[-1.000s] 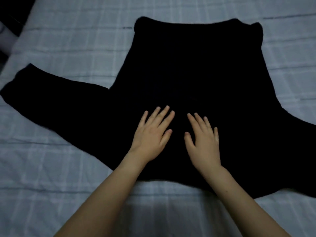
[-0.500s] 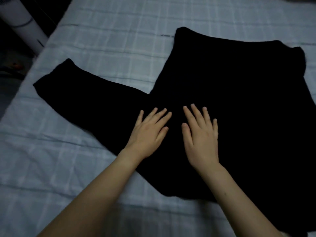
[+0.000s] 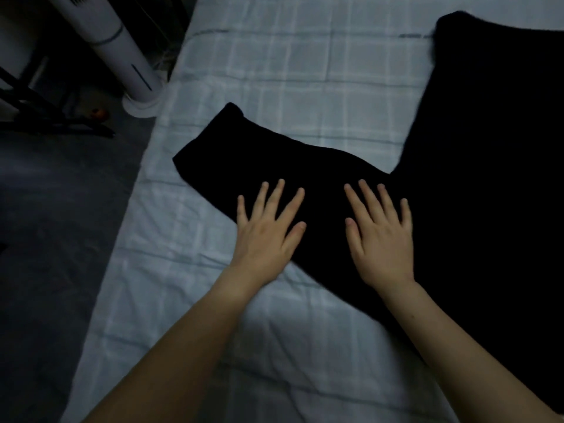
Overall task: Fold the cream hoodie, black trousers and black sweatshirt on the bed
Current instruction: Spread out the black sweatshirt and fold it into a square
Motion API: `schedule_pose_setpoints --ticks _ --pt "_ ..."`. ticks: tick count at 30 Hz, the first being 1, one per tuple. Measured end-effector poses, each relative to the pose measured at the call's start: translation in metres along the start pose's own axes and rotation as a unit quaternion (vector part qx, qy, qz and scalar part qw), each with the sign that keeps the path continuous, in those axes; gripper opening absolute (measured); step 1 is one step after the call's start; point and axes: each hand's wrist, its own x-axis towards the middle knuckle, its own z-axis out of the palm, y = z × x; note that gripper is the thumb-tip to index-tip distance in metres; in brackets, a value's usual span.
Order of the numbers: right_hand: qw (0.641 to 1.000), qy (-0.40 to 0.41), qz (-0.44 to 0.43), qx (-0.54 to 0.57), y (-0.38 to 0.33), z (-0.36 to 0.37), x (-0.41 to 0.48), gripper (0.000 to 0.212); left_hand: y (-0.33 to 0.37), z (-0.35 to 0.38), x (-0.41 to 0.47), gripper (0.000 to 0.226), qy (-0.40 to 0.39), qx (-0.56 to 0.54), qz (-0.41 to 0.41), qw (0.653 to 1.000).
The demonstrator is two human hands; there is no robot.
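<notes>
The black sweatshirt (image 3: 476,166) lies spread flat on the bed (image 3: 305,71), which has a pale blue checked sheet. Its body fills the right of the view and one sleeve stretches left toward the bed's edge. My left hand (image 3: 268,233) lies flat, fingers apart, on the sleeve's near edge. My right hand (image 3: 381,236) presses flat, fingers spread, where the sleeve joins the body. Neither hand grips the cloth. The cream hoodie and black trousers are out of view.
The bed's left edge runs diagonally from top centre to bottom left. Beyond it lies dark floor (image 3: 55,209) with a white tower fan (image 3: 122,59) standing close to the bed and dark furniture legs (image 3: 45,117) at far left.
Both hands have slid left from the sweatshirt's body onto the sleeve and moved further apart. The view has swung left, bringing the bed edge, floor and fan into sight.
</notes>
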Motion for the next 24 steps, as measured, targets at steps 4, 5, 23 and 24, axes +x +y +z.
schedule_pose_setpoints --ticks 4,5,23,24 --pt "1.000 0.017 0.003 0.006 0.002 0.005 -0.001 0.057 -0.037 -0.025 -0.007 0.048 0.143 -0.200 -0.041 0.968" --pt "1.000 0.018 0.003 0.005 0.001 0.005 0.000 0.057 -0.048 -0.032 -0.008 0.046 0.186 -0.227 -0.078 0.953" --pt "0.999 0.040 0.001 0.022 0.000 0.005 0.001 0.058 -0.096 -0.057 0.023 0.020 0.216 -0.264 -0.117 0.933" --pt "0.999 0.043 0.002 0.023 0.000 0.005 0.001 0.058 -0.100 -0.057 0.025 0.033 0.215 -0.258 -0.112 0.935"
